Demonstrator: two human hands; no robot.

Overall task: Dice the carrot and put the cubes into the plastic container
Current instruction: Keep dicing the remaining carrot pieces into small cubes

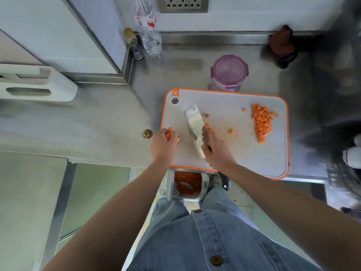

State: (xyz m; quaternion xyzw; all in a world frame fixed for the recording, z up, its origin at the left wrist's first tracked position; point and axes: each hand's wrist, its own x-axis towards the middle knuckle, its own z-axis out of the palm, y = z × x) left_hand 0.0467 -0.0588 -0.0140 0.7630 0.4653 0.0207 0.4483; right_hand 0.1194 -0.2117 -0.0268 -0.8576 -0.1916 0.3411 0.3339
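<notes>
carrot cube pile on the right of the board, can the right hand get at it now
Probably yes: mostly bare cutting board lies between the right hand and the carrot cube pile, but that hand's grip is on the cleaver.

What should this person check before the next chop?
1. Left hand has a grip on the carrot pieces: ok.
2. Right hand holds the cleaver: ok.
3. Left fingers apart from the blade: ok, bare board lies between them.
4. Carrot pieces well onto the board: not ok, they sit at its left edge.
5. Cube pile out of the blade's way: ok, it lies far to the right.
6. Container ready for cubes: not ok, its purple lid is on.
</notes>
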